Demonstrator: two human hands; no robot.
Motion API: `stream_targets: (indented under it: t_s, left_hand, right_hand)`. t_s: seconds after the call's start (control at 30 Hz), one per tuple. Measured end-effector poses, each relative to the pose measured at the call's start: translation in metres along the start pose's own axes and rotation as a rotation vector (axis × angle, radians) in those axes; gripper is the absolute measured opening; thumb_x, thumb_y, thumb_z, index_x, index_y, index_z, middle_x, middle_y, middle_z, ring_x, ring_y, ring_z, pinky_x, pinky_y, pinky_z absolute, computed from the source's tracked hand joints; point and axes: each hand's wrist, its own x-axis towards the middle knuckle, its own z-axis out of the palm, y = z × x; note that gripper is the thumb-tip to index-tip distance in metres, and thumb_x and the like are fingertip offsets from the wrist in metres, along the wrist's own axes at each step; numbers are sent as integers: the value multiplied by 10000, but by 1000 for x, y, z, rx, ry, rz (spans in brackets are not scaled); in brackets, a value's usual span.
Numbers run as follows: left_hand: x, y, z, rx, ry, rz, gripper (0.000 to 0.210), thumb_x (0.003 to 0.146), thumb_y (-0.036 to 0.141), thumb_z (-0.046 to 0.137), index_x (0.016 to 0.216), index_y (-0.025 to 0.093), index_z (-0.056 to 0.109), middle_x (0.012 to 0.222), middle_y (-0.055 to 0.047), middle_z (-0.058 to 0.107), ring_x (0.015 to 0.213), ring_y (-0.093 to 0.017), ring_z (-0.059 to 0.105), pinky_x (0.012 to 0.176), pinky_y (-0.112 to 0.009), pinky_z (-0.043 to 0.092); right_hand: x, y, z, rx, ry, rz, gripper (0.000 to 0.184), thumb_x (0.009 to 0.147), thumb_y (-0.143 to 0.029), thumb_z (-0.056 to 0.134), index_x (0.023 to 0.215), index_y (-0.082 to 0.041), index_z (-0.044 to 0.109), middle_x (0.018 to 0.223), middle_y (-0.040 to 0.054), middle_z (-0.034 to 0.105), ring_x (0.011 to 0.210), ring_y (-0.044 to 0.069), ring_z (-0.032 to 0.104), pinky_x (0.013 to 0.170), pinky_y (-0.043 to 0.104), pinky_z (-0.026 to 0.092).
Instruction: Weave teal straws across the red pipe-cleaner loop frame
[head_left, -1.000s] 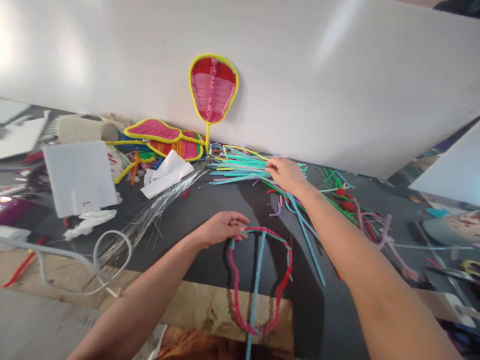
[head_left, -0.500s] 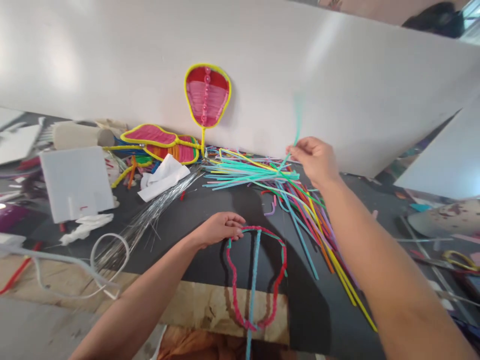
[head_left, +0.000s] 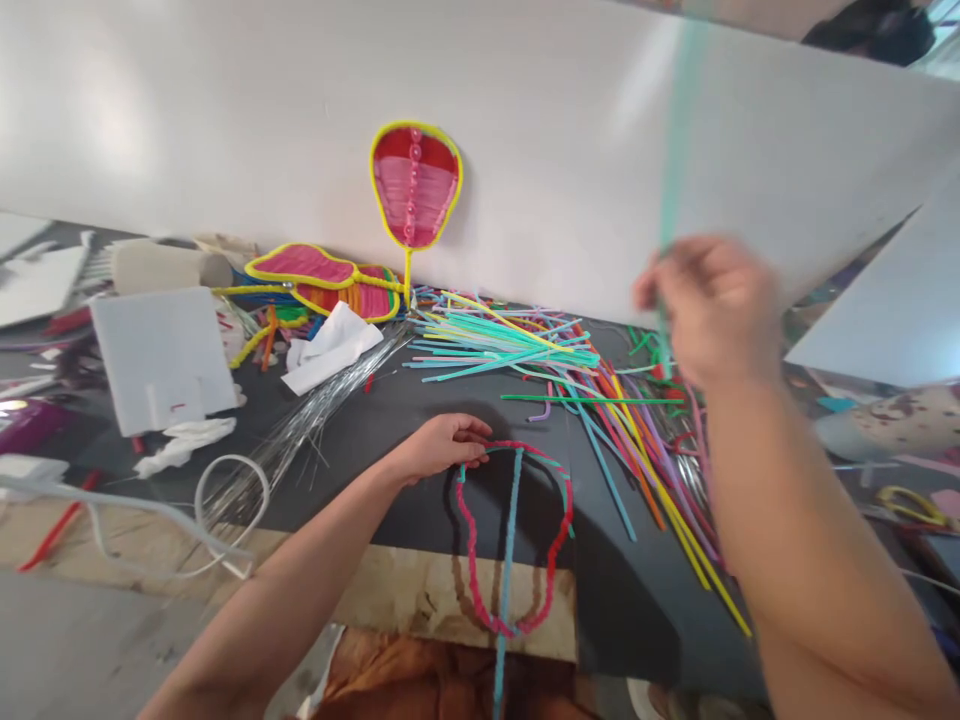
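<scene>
My left hand (head_left: pixel 444 447) pinches the upper left of a petal-shaped frame (head_left: pixel 558 540) bent from pink and red pipe cleaners, with teal pieces along its top. A light-blue twisted stem (head_left: pixel 511 550) runs down its middle and past the lower end. My right hand (head_left: pixel 716 310), smeared by motion, is raised at the right with its fingers closed on a teal pipe cleaner (head_left: pixel 675 150) that stands upright. Between the hands and the white panel lies a pile of pipe cleaners (head_left: pixel 495 338), mostly teal, with yellow, orange and purple ones spreading toward me.
A finished pink petal with a yellow rim (head_left: pixel 415 190) stands against the white panel (head_left: pixel 540 130). Left of it lie pink-and-yellow wing shapes (head_left: pixel 304 265), crumpled white paper (head_left: pixel 334 345), a bundle of thin wires (head_left: pixel 326 385), a white card (head_left: pixel 165 360) and a white cable (head_left: pixel 232 460).
My right hand has moved right and up, drawing the teal pipe cleaner away from the pile. A green pipe cleaner now lies straight across the pile's front. My left hand stays on the frame.
</scene>
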Motion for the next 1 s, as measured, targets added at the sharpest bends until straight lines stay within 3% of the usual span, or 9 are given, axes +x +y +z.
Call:
stream_targets:
  t_s: [0.1, 0.2, 0.3, 0.47, 0.67, 0.9, 1.0]
  left_hand:
    - [-1, 2, 1, 4, 15, -2, 349, 704, 231, 672, 1029, 123, 605, 834, -60, 691, 736, -150, 657, 692, -263, 499]
    - [-2, 5, 2, -39, 27, -41, 327, 718, 242, 664, 1018, 124, 605, 783, -50, 690, 722, -148, 659, 684, -260, 494]
    - [-3, 6, 1, -49, 19, -49, 349, 705, 256, 689, 1016, 123, 603, 791, -53, 689, 735, -151, 656, 684, -261, 494]
    - [-2, 3, 0, -23, -15, -24, 412, 651, 209, 718, 1040, 137, 601, 860, -47, 674, 776, -147, 648, 700, -252, 499]
    - [-2, 4, 2, -10, -15, -10, 421, 633, 175, 692, 1041, 130, 596, 829, -42, 672, 730, -135, 640, 665, -241, 481]
    - [-3, 6, 3, 7, -8, -6, 432, 631, 177, 678, 1050, 119, 588, 789, -42, 667, 681, -130, 626, 654, -254, 475]
    - [-2, 5, 3, 68, 13, 16, 415, 661, 192, 647, 1066, 122, 584, 843, -61, 668, 705, -149, 632, 682, -285, 491]
  right_hand:
    - [-65, 0, 3, -276, -417, 177, 77, 820, -281, 547, 787, -259, 613, 743, -3, 650, 696, 173, 603, 672, 310, 470]
    - [-124, 8, 5, -313, -607, 240, 149, 861, -303, 474, 841, -283, 620, 854, 11, 671, 819, 205, 624, 744, 332, 475]
    - [-152, 17, 3, -327, -583, 259, 163, 873, -305, 448, 858, -279, 608, 888, 31, 664, 871, 220, 619, 781, 347, 466]
    - [-156, 27, -8, -362, -443, 397, 153, 856, -359, 469, 895, -267, 584, 905, 43, 665, 830, 234, 622, 741, 361, 470]
    - [-158, 34, -6, -324, -510, 509, 181, 850, -414, 468, 831, -257, 557, 759, 12, 635, 691, 204, 598, 641, 330, 457]
    - [-153, 25, 7, -8, -618, 738, 264, 786, -424, 566, 959, -225, 545, 832, 19, 673, 813, 189, 641, 742, 312, 470]
    - [-150, 20, 9, 62, -641, 828, 282, 767, -417, 586, 961, -214, 571, 775, 13, 661, 715, 164, 620, 631, 274, 451]
